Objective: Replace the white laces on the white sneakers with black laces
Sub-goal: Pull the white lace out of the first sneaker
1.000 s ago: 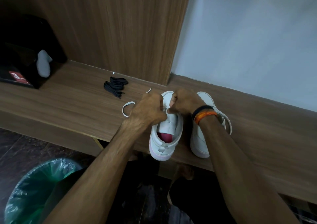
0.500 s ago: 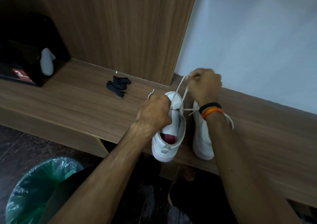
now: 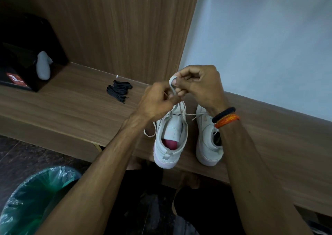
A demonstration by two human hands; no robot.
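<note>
Two white sneakers stand heel-toward-me on a wooden bench (image 3: pixel 71 109): the left sneaker (image 3: pixel 169 139) with a red insole, the right sneaker (image 3: pixel 208 141) beside it. A white lace (image 3: pixel 172 85) runs up from the left sneaker's eyelets. My right hand (image 3: pixel 199 85) holds a loop of it wound round a finger above the shoe's toe. My left hand (image 3: pixel 158 101) pinches the same lace just below. A loose end of the lace lies on the bench left of the shoe. A bundle of black laces (image 3: pixel 118 90) lies on the bench further left.
A black box with a red label (image 3: pixel 16 80) and a grey object (image 3: pixel 43 65) sit at the bench's far left. A wood panel and a white wall stand behind. A bin with a green bag (image 3: pixel 36 198) is on the floor at lower left.
My right hand pulled the white lace up out of the left sneaker, then came back toward my left hand with the lace looped round a finger. My left hand rose off the shoe to pinch the lace.
</note>
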